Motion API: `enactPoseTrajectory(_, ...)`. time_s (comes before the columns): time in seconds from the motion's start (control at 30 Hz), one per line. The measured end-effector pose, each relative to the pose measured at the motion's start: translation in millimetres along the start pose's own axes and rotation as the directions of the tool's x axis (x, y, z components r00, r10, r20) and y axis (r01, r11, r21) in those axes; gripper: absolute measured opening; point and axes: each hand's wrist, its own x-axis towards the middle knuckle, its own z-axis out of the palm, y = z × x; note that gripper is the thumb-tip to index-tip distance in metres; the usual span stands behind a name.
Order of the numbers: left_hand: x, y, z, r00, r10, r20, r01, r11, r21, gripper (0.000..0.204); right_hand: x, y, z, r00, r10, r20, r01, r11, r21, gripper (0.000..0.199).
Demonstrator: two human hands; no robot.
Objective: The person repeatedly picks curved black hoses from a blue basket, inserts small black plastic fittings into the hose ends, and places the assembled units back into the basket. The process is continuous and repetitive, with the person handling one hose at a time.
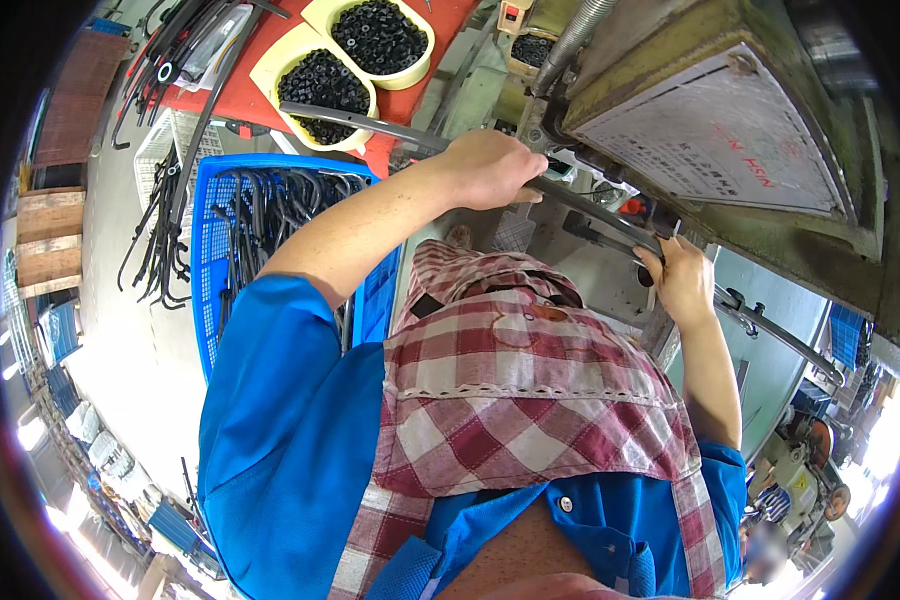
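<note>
A long grey metal bar [598, 212] runs slantwise across the view, from over the cream tubs to the far right, with small black fittings near its right end. My left hand [488, 170] is closed around it left of the middle. Further along to the right, my right hand [682, 280] grips the same bar with curled fingers. Right beside the hands stands a heavy machine [715, 135] with a worn, pale plate on its side. Part of the machine's working area lies behind the bar and my hands.
Two cream tubs [368, 137] of small black parts sit on a red surface [395, 105]. Below them, a blue crate [207, 260] holds several dark bent tubes. More tubes hang over a white basket [155, 150] at left. Other machinery [805, 470] stands at lower right.
</note>
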Motion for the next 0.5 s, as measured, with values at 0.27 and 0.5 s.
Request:
enactPoseTrajectory(0.27,33,-26,27,0.858,0.245,-0.451,-0.177,0.966,0.190,0.037,16,32,5,0.993,0.007,-0.119,-0.011,0.999,-0.034,0.024)
enactPoseTrajectory(0.5,55,-25,44,0.774,0.302,-0.556,-0.219,0.953,0.211,0.038,13,42,9,0.990,0.138,-0.005,-0.137,0.990,0.035,0.038)
